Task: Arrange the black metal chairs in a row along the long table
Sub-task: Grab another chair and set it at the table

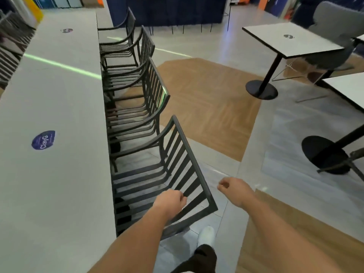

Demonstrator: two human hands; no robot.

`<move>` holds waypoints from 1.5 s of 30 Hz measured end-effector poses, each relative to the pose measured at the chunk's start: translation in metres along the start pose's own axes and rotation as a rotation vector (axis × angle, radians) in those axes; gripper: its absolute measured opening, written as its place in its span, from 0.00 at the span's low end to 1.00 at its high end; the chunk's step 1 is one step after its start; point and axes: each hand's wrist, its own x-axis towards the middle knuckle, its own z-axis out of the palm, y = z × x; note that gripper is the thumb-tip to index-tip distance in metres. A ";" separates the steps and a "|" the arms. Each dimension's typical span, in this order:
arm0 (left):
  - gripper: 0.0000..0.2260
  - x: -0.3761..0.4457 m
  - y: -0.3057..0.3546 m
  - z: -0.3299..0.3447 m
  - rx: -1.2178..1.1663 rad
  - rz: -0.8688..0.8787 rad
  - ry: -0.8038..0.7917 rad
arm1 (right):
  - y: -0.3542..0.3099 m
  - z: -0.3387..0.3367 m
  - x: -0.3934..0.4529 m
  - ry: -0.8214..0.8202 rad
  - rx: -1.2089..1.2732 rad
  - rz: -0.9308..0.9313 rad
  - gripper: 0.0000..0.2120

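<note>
A long grey table [59, 174] runs up the left side. Several black metal chairs [153, 91] stand in a line along its right edge, seats tucked toward it. The nearest chair [194, 161] shows its slatted back to me. My left hand [171, 201] lies over the lower slats of that back with its fingers curled; whether they close round a slat is hidden. My right hand [234, 191] hovers just right of the chair's top rail, loosely curled, holding nothing and apart from the chair.
More black chairs [11, 40] line the table's far side at the upper left. A square pedestal table [285, 42] and a grey padded chair [338, 26] stand at the right, with another table's round base [325, 154] nearer. Open floor lies between. My white shoe [206, 235] is below.
</note>
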 end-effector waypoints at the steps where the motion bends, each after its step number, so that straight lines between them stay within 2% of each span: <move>1: 0.16 0.015 0.006 -0.001 0.008 -0.015 0.008 | 0.006 -0.012 0.016 -0.006 -0.006 -0.019 0.14; 8: 0.17 0.093 0.052 -0.016 -0.077 -0.199 0.052 | 0.045 -0.088 0.107 -0.120 -0.103 -0.097 0.13; 13: 0.15 0.117 0.063 -0.033 -0.138 -0.371 0.117 | 0.045 -0.125 0.172 -0.172 -0.156 -0.209 0.13; 22: 0.14 0.125 0.105 -0.029 -0.280 -0.742 0.284 | 0.016 -0.165 0.279 -0.338 -0.319 -0.536 0.15; 27: 0.14 0.115 0.156 -0.013 -0.396 -0.959 0.314 | 0.001 -0.184 0.307 -0.459 -0.469 -0.712 0.15; 32: 0.16 0.104 0.199 -0.001 -0.520 -1.120 0.369 | -0.029 -0.189 0.319 -0.483 -0.588 -0.884 0.15; 38: 0.15 0.094 0.194 0.001 -0.594 -1.185 0.461 | -0.081 -0.163 0.314 -0.515 -0.651 -1.001 0.14; 45: 0.15 0.096 0.170 0.010 -0.699 -1.160 0.491 | -0.120 -0.128 0.309 -0.478 -0.736 -1.122 0.13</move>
